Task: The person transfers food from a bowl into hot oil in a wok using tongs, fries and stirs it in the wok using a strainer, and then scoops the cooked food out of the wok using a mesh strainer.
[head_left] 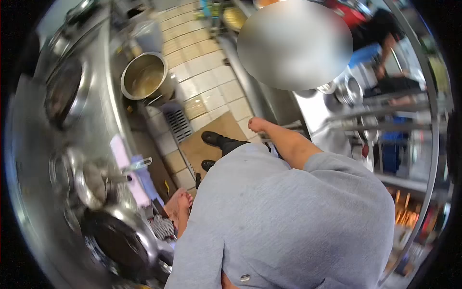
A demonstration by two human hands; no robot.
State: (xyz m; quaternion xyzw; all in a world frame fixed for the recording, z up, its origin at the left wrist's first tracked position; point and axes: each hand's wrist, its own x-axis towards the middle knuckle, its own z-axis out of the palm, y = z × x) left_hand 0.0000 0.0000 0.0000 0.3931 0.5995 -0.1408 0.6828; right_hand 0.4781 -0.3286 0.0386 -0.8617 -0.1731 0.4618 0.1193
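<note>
Kitchen: tiled floor (207,82) runs between a steel table (29,144) on the left and steel shelving (409,111) on the right.
Floor items: a large steel pot (143,75) stands near the table's edge, with a drain grate (179,124) just beyond it and a brown mat (211,139) under the person's black shoes (211,138).
Table items: a dark wok (64,91) sits at the far end, a smaller pan (89,180) in the middle, and a black pan (118,238) nearest.
Left hand (179,207): hangs low beside the black pan – fingers loosely curled, holding nothing that can be seen; a patterned cloth (162,226) lies just beside it.
Right hand (257,124): stretched forward toward the shelving edge – too blurred to tell how open it is or whether it grips anything.
Other person: a co-worker in dark clothes (380,29) stands at the far right.
</note>
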